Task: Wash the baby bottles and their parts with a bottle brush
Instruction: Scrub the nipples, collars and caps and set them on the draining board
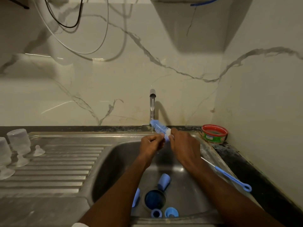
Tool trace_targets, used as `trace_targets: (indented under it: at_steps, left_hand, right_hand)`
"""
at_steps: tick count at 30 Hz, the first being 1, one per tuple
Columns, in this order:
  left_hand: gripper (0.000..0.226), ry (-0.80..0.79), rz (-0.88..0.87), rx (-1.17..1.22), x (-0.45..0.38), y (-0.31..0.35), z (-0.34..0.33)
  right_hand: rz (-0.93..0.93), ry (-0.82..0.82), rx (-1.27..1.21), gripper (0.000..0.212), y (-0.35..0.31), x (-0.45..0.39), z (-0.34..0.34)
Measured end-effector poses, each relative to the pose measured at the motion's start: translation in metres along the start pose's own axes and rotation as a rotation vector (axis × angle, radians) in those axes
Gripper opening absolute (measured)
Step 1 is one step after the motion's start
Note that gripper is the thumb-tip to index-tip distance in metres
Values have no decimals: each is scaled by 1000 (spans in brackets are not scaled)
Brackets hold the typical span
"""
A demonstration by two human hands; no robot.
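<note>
- Right hand point(184, 145) grips the bottle brush point(159, 126) by its white collar, bristles angled up-left under the running tap point(152, 102).
- Left hand point(151, 143), fingers curled, pinches at the brush's lower end; whether it holds a small part cannot be told.
- Blue bottle parts point(164, 181) lie in the sink point(114, 161) near the drain.
- Clear bottles point(18, 141) stand upside down on the drainboard.

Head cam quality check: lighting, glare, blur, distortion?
Head view: dim, warm light; glare streaks on the marble wall and on the sink floor; the tap casts a soft shadow to its right; wide-angle bending curves the counter edges; slight motion blur on the left hand, the right hand and the bottle brush; upturned bottles at far left look soft.
</note>
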State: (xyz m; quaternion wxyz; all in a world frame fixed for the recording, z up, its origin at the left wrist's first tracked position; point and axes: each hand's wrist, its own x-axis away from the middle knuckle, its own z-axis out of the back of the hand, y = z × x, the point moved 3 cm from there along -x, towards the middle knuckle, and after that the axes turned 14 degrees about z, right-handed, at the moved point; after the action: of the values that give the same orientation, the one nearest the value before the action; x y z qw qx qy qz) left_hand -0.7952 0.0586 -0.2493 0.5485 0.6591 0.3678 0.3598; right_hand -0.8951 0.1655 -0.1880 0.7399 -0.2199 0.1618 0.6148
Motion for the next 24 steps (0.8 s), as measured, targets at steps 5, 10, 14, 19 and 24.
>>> trace_targets:
  at_steps: [5,10,14,19,24]
  left_hand:
    - [13,125,-20,191,1,8,3]
    - [15,225,47,397,-7,8,24]
    - [16,-58,115,244,-5,3,0]
    - [23,-22,156,388,-10,5,-17]
    - [23,78,231,627,-13,4,-1]
  right_hand:
    - [31,88,60,21,-2,7,5]
    - [83,46,-1,21,-5,12,2]
    - [88,133,3,21,-6,5,4]
    - [27,160,64,24,-5,1,3]
    - [27,114,55,21,-6,6,-5]
